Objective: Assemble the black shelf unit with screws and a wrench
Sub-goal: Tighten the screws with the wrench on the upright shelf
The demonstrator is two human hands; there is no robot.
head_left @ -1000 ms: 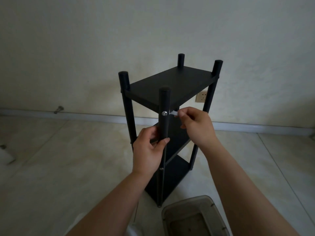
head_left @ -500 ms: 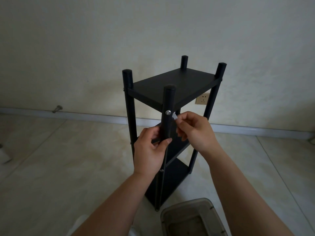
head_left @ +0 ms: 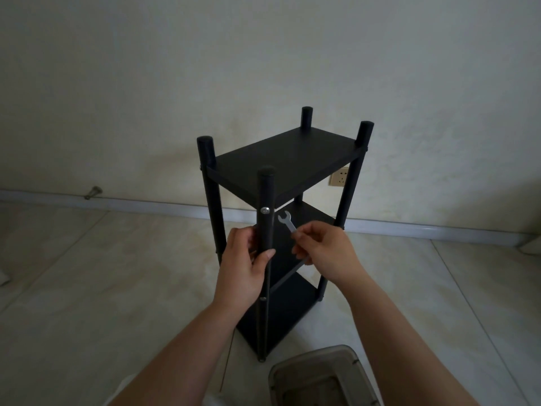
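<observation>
Black shelf unit (head_left: 281, 171) stands nearly assembled; your left hand (head_left: 244, 268) grips the front post, right hand (head_left: 322, 250) pinches the wrench (head_left: 286, 220) just off the top screw (head_left: 265, 210) — final tightening left, probably.

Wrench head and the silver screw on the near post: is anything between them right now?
No. In the head view the wrench, pinched by the right hand, sits right of the screw with only dark shelf background between. The left hand grips the near post.

My left hand (head_left: 244, 269) grips the near post (head_left: 265, 230) of the shelf (head_left: 288, 159), a screw (head_left: 265, 210) just above my fingers. My right hand (head_left: 325, 253) pinches a wrench (head_left: 287, 222), its open end above my fingertips, beside the screw but apart.
</observation>
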